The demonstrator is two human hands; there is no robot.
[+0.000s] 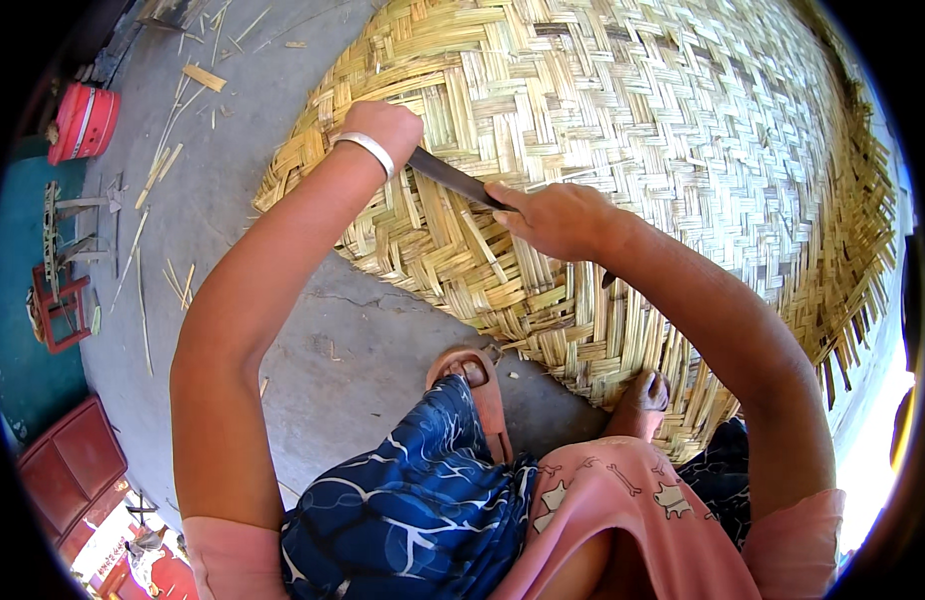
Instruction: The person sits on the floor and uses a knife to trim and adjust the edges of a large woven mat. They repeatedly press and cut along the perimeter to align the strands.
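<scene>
A long, dark, flat blade [453,180] runs between my two hands, slanting down to the right over a woven mat [623,120] of pale split strips. My left hand [385,130], with a white bangle [369,150] at its wrist, is closed round the blade's far end, and its fingertips are hidden. Nearer to me, my right hand [565,220] grips the blade from above. A short dark tip shows below that hand. Around the mat's right side, loose strip ends stick out as a fringe [853,300].
My sandalled foot [473,372] stands on the grey floor [313,320]; my other foot [643,395] is on the mat's near edge. Loose strips [163,175] are scattered to the left. Further left are a red bucket-like container [86,122] and a small red frame [65,310].
</scene>
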